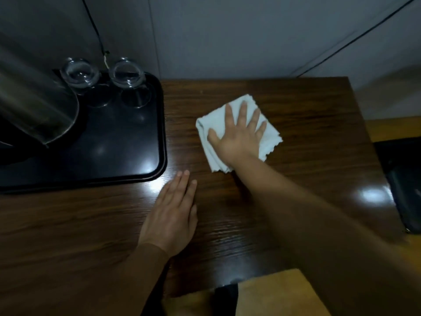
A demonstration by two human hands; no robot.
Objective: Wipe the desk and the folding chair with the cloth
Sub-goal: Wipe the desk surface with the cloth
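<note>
1. I see my right hand (237, 135) flat, fingers spread, pressing the folded cloth (270, 133) on the bench (307, 124), far centre.
2. My left hand (170, 215) lies flat, gripping nothing, near the black tray (114, 156).

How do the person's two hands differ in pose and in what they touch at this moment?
The right hand lies with fingers spread on the white cloth, while the left hand has fingers held together and rests on the bare desk. The right hand reaches further toward the wall; the left hand sits nearer the person, just off the corner of the black tray. Both are palm down and flat.
</note>
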